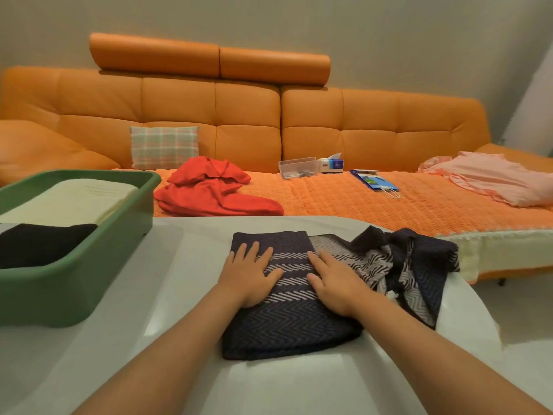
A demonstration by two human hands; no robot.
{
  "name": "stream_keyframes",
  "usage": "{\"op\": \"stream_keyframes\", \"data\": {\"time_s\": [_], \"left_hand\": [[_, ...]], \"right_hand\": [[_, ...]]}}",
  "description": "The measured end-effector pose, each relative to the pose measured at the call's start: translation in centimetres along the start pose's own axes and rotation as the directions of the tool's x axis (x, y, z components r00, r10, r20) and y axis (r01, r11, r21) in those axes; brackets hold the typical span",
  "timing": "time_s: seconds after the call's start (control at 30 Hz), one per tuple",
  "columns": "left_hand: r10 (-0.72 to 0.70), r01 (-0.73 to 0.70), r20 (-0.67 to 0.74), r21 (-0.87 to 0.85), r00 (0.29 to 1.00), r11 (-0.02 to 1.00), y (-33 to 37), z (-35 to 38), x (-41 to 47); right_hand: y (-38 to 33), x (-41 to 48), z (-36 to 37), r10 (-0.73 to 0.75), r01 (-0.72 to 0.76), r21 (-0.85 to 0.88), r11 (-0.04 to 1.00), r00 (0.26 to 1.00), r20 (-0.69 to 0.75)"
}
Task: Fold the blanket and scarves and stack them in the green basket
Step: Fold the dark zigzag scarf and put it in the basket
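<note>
A navy scarf with a white zigzag pattern (291,322) lies partly folded on the white table (179,339); its loose end is bunched to the right. My left hand (250,278) and my right hand (336,284) press flat on the folded part, fingers straight. The green basket (89,277) stands at the table's left and holds a folded cream blanket (71,202) and a folded black cloth (42,244). A red scarf (212,190) lies crumpled on the sofa seat behind the table. A pink cloth (490,178) is spread at the sofa's right end.
The orange sofa (269,121) runs along the wall. On its seat are a plaid cushion (164,148), a clear plastic box (297,167), a tissue box (332,164) and a blue paper bag (375,181).
</note>
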State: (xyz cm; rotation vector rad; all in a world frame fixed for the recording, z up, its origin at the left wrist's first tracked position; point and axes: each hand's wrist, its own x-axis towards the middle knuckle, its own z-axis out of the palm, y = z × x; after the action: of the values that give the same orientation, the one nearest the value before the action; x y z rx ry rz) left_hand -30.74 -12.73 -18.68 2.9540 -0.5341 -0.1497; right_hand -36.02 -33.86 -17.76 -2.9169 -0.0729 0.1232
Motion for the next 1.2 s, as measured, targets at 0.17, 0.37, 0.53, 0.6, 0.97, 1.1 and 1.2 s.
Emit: {"op": "stream_keyframes", "data": {"time_s": [0.17, 0.37, 0.53, 0.6, 0.97, 1.1, 1.2], "left_hand": [[-0.058, 0.057, 0.016, 0.053, 0.998, 0.997, -4.6, -0.9, -0.6], [-0.128, 0.125, 0.023, 0.1, 0.991, 0.987, -9.6, -1.7, -1.8], [-0.192, 0.178, 0.023, 0.283, 0.981, 0.942, -13.2, -3.3, -3.1], [-0.184, 0.189, -0.047, 0.366, 0.982, 0.911, -13.8, -4.1, -3.8], [-0.048, 0.054, -0.069, 0.1, 0.997, 0.994, -13.7, -3.5, -5.2], [0.087, -0.076, -0.249, 0.052, 0.965, 0.996, -9.4, -5.0, -5.4], [0.232, -0.269, -0.28, -0.102, 0.932, 0.958, -4.9, -5.4, -5.4]], "right_hand": [[-2.6, -0.4, 0.1, -0.061, 0.065, -0.04, 0.997, 0.994, 0.088], [-7.8, 0.4, 1.2, -0.101, 0.115, -0.082, 0.99, 0.983, 0.15], [-12.8, 0.9, 2.8, -0.125, 0.135, -0.048, 0.99, 0.978, 0.169], [-15.3, 1.0, 3.4, -0.135, 0.144, -0.044, 0.989, 0.976, 0.172], [-18.8, 1.3, 1.5, -0.182, 0.161, 0.421, 0.893, 0.983, 0.009], [-12.9, 0.2, -1.7, -0.174, 0.198, 0.106, 0.975, 0.964, -0.2], [-7.6, -0.8, -3.4, -0.151, 0.133, -0.129, 0.983, 0.979, -0.136]]}}
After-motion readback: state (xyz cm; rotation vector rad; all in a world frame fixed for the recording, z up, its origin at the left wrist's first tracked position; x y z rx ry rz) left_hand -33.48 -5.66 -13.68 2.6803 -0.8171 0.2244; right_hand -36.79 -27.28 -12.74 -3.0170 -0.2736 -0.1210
